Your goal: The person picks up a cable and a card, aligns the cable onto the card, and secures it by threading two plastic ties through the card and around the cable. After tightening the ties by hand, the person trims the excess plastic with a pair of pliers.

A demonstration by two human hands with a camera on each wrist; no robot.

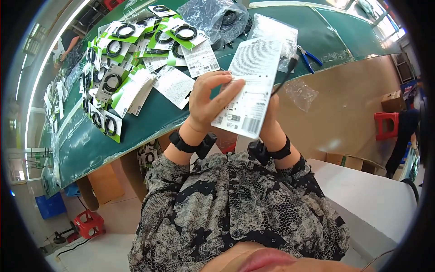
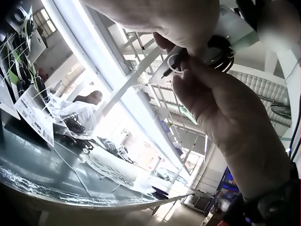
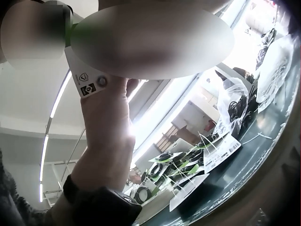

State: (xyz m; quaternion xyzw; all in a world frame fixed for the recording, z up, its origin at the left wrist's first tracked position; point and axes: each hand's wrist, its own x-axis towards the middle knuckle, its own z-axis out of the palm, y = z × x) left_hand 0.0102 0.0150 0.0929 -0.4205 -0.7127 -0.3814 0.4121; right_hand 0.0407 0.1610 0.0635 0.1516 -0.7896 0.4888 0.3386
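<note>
Both hands hold one white printed packaging card [image 1: 251, 86] up over the table edge. My left hand [image 1: 209, 100] grips its left side, fingers curled across the printed face. My right hand [image 1: 272, 121] is mostly hidden behind the card and holds it from the back. A black cable end [image 1: 290, 67] sticks out past the card's right edge. In the left wrist view, the right hand [image 2: 221, 108] pinches at a coiled black cable [image 2: 220, 51] against the card, below the blurred left hand [image 2: 160, 19]. The right wrist view shows the card's corner [image 3: 87, 82] over the left hand [image 3: 106, 127].
The green table [image 1: 149, 122] carries several green-and-white carded cables [image 1: 122, 34], loose white cards [image 1: 174, 84], clear bags of cables [image 1: 222, 18] and blue-handled pliers [image 1: 311, 57]. A red stool [image 1: 386, 124] and another person [image 1: 405, 136] are at the right. A white surface [image 1: 376, 199] lies beside me.
</note>
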